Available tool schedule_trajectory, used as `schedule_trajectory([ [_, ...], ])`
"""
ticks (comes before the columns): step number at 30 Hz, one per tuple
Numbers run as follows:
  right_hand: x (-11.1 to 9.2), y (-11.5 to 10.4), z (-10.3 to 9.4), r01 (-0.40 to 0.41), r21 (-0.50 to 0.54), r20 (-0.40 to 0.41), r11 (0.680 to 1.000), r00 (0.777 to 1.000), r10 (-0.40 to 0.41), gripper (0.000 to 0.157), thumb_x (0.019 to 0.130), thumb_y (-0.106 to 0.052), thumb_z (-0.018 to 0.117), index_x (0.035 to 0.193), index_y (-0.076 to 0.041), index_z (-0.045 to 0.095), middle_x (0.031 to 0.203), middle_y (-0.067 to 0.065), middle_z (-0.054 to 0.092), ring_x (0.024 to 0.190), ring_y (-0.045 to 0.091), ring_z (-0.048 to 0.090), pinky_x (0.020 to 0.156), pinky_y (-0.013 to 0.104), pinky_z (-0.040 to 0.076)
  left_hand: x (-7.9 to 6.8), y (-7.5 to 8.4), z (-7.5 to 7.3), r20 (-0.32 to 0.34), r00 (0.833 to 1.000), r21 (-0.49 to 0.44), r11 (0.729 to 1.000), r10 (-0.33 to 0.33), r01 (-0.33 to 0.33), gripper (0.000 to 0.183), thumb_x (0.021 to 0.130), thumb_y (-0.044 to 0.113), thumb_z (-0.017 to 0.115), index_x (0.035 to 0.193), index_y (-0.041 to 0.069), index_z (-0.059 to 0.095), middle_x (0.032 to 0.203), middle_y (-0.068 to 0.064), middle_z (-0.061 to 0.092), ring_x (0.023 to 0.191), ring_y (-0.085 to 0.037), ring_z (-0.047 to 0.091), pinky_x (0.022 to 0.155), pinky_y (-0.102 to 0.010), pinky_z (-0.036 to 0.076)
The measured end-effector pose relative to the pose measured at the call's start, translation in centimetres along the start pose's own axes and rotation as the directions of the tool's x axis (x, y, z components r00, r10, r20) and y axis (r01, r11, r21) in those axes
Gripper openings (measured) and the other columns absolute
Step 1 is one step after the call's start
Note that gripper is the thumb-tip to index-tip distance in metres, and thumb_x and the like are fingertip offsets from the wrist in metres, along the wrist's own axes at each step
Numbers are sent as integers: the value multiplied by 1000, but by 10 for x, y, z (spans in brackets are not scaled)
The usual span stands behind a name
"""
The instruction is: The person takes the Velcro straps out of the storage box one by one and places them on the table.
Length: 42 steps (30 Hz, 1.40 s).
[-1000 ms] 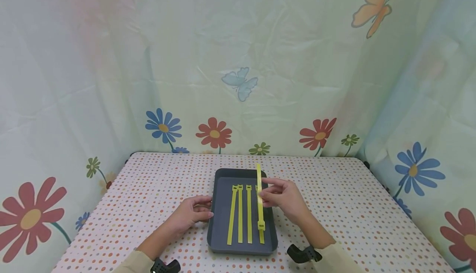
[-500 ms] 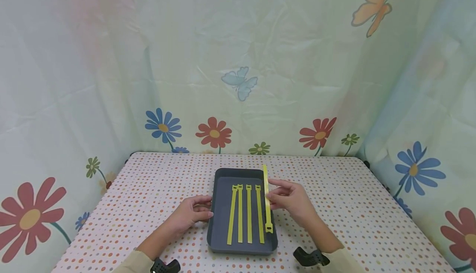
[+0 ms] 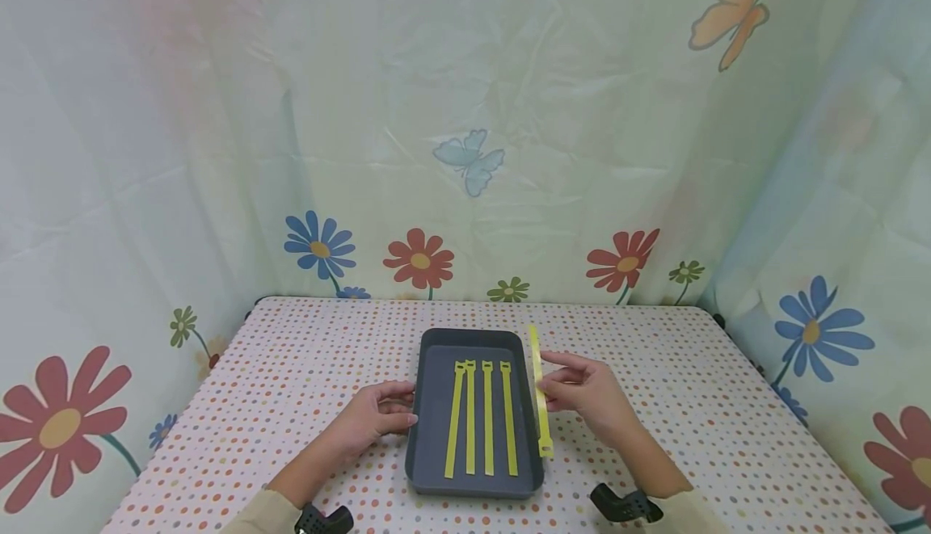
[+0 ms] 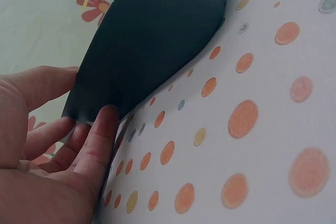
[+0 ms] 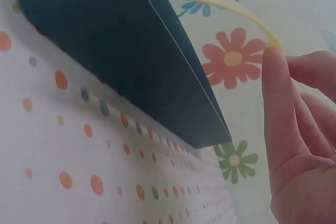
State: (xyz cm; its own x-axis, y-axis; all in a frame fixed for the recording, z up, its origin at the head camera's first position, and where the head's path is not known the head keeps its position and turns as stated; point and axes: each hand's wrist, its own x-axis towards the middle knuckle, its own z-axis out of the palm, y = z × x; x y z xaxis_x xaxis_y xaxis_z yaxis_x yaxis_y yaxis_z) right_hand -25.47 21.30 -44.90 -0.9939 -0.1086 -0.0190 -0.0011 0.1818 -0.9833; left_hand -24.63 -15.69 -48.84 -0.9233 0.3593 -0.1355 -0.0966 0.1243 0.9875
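Observation:
My right hand [image 3: 591,397] pinches a yellow strap-type cable tie [image 3: 541,405] between thumb and fingers, just beyond the right side of a dark grey tray [image 3: 429,437]. The tie's slotted head [image 3: 545,443] points toward me; in the right wrist view the tie [image 5: 231,4] bows above the tray wall. Inside the tray lie several matching yellow cable ties [image 3: 488,421], side by side with their slotted heads at the far end. On the tray's left side my left hand [image 3: 371,419] rests its relaxed fingertips against the outer wall [image 4: 142,40].
The tray sits on a table with a dotted cover [image 3: 320,364]. A curtain [image 3: 553,114] printed with flowers and butterflies rises behind the table and along both sides. A black wrist device [image 3: 625,504] is strapped at each cuff.
My right hand has carried the pinched cable tie rightward, from over the rightmost tie in the tray to past the tray's right rim. The left hand and tray have stayed still.

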Motion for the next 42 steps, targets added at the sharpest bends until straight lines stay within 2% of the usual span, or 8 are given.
schedule_trajectory([
  [11,-1,7,-16,-12,-40,0,999,1000,12,63,86,-12,82,144,-4,58,96,11,75,74,22,74,71,37,65,0,0,1,2,1000,1,1000,11,-11,66,90,8,77,146,-9,48,133,-22,60,105,-16,68,86,-33,62],
  [20,-1,15,-27,-31,-58,14,998,999,32,62,88,-8,80,144,0,56,94,10,74,72,20,73,69,37,65,-1,-1,0,10,1000,-9,1000,21,-21,67,90,7,77,146,-10,47,132,-23,60,104,-15,67,86,-34,62],
  [24,-1,19,-29,-62,-44,13,997,998,63,62,88,-7,79,145,2,54,93,8,74,73,20,73,71,39,65,0,-1,0,15,1000,-14,1000,18,-18,67,90,8,77,147,-9,46,132,-23,60,104,-15,67,86,-34,62],
  [31,-1,22,-33,-83,-25,30,996,996,84,62,90,-3,75,146,7,50,92,7,76,74,18,74,69,35,65,0,-1,0,15,1000,-11,1000,11,-11,68,90,8,78,148,-7,47,133,-22,59,103,-15,67,86,-35,62],
  [42,4,35,-34,-144,-109,-27,984,989,142,60,87,-3,77,142,5,56,88,9,75,69,20,72,64,35,64,0,-1,1,6,1000,-6,1000,21,-21,68,90,5,77,149,-7,46,133,-23,57,104,-15,68,87,-33,62],
])
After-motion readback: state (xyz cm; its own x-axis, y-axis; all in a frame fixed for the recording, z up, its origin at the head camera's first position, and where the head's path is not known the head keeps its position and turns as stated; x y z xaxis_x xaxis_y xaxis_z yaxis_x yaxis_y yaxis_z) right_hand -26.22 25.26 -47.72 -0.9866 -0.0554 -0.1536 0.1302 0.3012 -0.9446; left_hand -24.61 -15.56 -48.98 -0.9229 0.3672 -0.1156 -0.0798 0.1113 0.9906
